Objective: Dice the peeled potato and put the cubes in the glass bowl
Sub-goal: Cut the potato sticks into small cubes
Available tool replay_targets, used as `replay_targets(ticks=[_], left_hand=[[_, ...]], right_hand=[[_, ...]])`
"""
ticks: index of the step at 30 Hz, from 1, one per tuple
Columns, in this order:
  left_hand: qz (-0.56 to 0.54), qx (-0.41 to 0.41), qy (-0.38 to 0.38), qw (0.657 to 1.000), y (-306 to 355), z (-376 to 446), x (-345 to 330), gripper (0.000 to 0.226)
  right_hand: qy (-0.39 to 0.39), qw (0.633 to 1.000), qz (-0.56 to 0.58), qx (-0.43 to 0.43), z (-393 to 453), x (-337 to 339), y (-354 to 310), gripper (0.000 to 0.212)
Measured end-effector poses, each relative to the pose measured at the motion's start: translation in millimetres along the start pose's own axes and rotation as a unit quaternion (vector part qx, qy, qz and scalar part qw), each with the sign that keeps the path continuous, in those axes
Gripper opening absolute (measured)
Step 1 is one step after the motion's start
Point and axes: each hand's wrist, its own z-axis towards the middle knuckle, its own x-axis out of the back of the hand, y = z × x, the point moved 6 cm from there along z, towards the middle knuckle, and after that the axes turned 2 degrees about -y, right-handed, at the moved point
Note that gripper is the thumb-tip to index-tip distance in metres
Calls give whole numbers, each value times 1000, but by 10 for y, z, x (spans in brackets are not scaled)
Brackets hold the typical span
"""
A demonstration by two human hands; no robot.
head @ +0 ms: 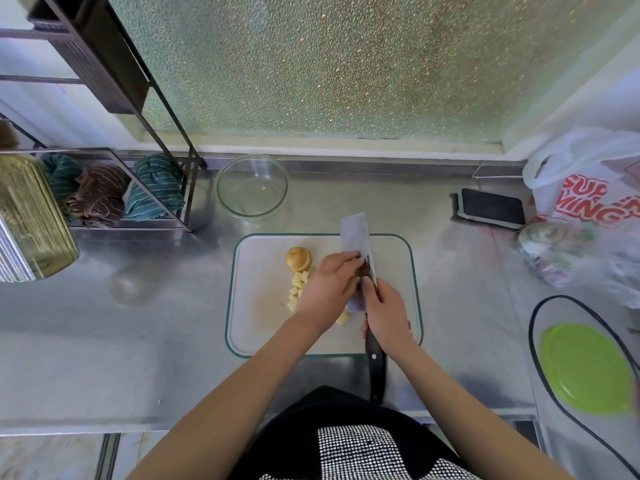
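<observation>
The right hand (384, 311) grips the cleaver (356, 261); the left hand (330, 282), fingers flat on its blade, risks a cut if it slips.

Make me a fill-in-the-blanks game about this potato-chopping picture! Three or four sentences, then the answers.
1. The glass bowl behind the cutting board has ____ potato cubes in it.
2. The right hand holds the ____ by its black handle.
3. The potato cubes lie on the ____.
4. The lid on the right is ____ in colour.

Missing words: no; knife; cutting board; green
</observation>
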Motion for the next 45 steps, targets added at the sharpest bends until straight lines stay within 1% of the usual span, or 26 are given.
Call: replay_targets(ticks=[3,4,7,9,11,12,13,15,17,18,21,22,24,26,28,31,33,36,39,40,42,44,45], left_hand=[[40,-62,6,997,35,-13,-7,31],[46,-70,5,996,20,-24,-2,29],[55,-60,-1,997,-140,-61,-16,12],[57,-43,-17,997,-242,-103,-32,20],[72,-43,-7,996,-288,-165,9,14],[78,-35,-1,996,-301,-210,38,18],[82,-26,5,996,-334,-259,48,26],[81,11,6,997,-424,-364,58,35],[75,59,-23,995,-542,-479,10,40],[72,77,-49,993,-588,-544,-28,50],[103,84,-109,985,-676,-729,-97,89],[113,91,-119,982,-702,-783,-106,96],[112,124,-107,980,-761,-843,-118,101],[90,160,-83,980,-794,-822,-147,98],[71,179,-62,979,-784,-775,-186,90],[76,176,-60,979,-780,-737,-238,81],[82,165,-68,980,-758,-716,-271,76],[71,150,-81,983,-748,-692,-301,75],[56,127,-100,985,-715,-722,-288,76],[68,110,-98,987,-695,-728,-274,75],[110,61,-55,991,-616,-707,-220,65],[124,21,-14,992,-524,-626,-203,50],[131,4,-6,991,-494,-568,-230,42]], right_hand=[[3,999,27,-19,-7,33,19,36],[1,999,36,-27,-14,42,29,37],[12,999,24,-29,-24,119,44,41],[44,999,-5,-18,-8,234,89,40],[81,995,-62,6,12,387,133,39],[94,991,-97,18,22,461,170,39],[99,987,-121,22,26,520,214,39],[99,984,-146,19,24,589,298,38],[111,977,-181,23,10,604,313,37],[116,972,-200,30,0,593,300,37],[129,962,-241,29,-51,538,281,35],[129,960,-249,21,-60,526,304,35],[120,958,-261,15,-70,476,336,33],[112,958,-265,17,-83,395,349,31],[96,957,-274,29,-99,275,331,31],[47,949,-306,53,-123,38,293,30],[16,952,-297,70,-117,-86,262,29],[14,959,-270,82,-93,-142,218,29],[31,964,-258,61,-75,-56,246,32],[37,965,-253,53,-73,-21,262,33],[49,969,-239,40,-85,39,294,34],[60,971,-229,32,-109,83,314,35],[63,972,-224,30,-123,101,320,36]])
